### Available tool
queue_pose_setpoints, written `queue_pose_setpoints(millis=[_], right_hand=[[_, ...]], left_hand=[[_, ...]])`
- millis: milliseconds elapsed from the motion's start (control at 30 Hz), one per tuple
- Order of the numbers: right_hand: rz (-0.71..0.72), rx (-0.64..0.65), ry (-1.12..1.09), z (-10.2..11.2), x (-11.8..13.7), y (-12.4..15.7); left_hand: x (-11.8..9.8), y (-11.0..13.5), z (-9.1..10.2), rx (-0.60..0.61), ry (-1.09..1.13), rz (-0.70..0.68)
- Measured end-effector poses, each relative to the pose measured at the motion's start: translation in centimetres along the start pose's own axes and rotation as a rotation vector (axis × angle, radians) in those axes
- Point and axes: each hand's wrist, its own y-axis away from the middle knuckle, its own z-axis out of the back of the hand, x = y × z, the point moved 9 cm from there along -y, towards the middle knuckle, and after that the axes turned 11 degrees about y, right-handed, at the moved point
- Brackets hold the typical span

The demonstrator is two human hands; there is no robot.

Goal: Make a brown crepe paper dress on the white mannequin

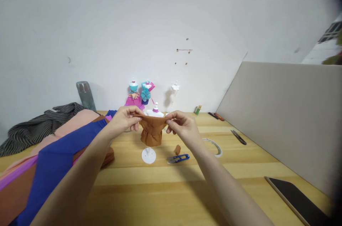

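Fingers of the left hand (123, 122) and the right hand (185, 126) pinch the two upper corners of the brown cloth (153, 125), pulling its top edge taut at mid-frame. The cloth hangs in front of a white form (156, 111), whose neck shows above it and whose round base (149, 156) shows below. Its waist is drawn in and its lower part gathered, so that portion looks shaped; the top edge is not yet laid against the form. Whether the back is fastened is hidden. Just below, right of the base, snips (178, 158) and a brown scrap (177, 150) lie on the desk (128, 192), both untouched. Behind stand two dressed forms (133, 100) (146, 94), seemingly further along. Blue cloth (58, 158) lies at lower left, scissors (238, 137) at right.
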Motion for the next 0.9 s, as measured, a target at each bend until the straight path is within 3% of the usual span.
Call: queue_pose_setpoints(millis=[233,600,900], right_hand=[[0.046,-0.028,-0.099,-0.4,-0.8,-0.7],[0.087,-0.066,-0.071,-0.8,-1.6,-0.6],[0.116,-0.075,-0.099,-1.4,-1.6,-0.7]], left_hand=[[0.2,-0.9,-0.5,0.005,0.113,-0.06],[-0.2,-0.9,0.1,-0.063,0.057,-0.125],[0.4,-0.9,-0.4,-0.025,0.087,-0.125]])
